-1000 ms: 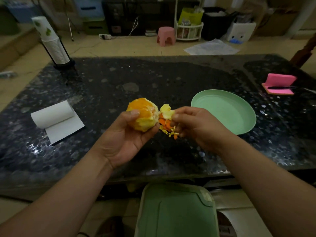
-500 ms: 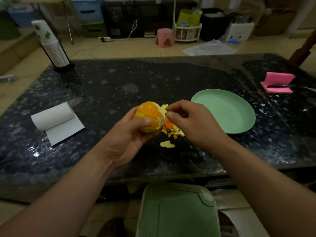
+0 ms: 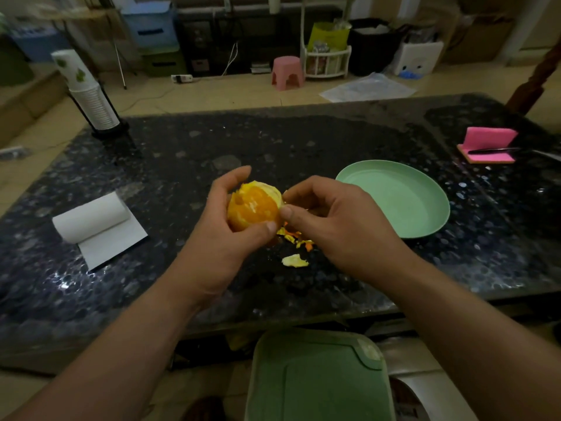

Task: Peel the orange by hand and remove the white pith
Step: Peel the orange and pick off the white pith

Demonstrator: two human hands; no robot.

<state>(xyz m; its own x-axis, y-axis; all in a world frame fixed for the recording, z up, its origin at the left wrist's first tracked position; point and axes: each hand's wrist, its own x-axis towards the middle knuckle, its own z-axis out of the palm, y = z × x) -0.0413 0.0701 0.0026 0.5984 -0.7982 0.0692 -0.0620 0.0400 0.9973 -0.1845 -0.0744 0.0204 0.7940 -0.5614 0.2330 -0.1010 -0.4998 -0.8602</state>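
My left hand (image 3: 224, 235) grips a mostly peeled orange (image 3: 253, 206) above the dark stone table (image 3: 182, 165), thumb across its near side and fingers round the back. Bare orange flesh faces me, with pale pith along the top and right edge. My right hand (image 3: 331, 223) meets the fruit's right side, thumb and forefinger pinching at the pith on that edge. Small peel scraps (image 3: 296, 237) lie on the table under my hands, and one larger pale piece (image 3: 294, 260) lies nearer me.
A green plate (image 3: 394, 199) sits right of my hands. A paper towel roll (image 3: 91, 217) lies at left, a cup stack (image 3: 91, 98) at far left, a pink sponge with a knife (image 3: 488, 145) at far right. A green bin lid (image 3: 315, 378) is below the table edge.
My right hand dropped a torn pale peel piece onto the table and came back to the orange's right edge. My left hand turned the fruit, and both hands rose slightly.
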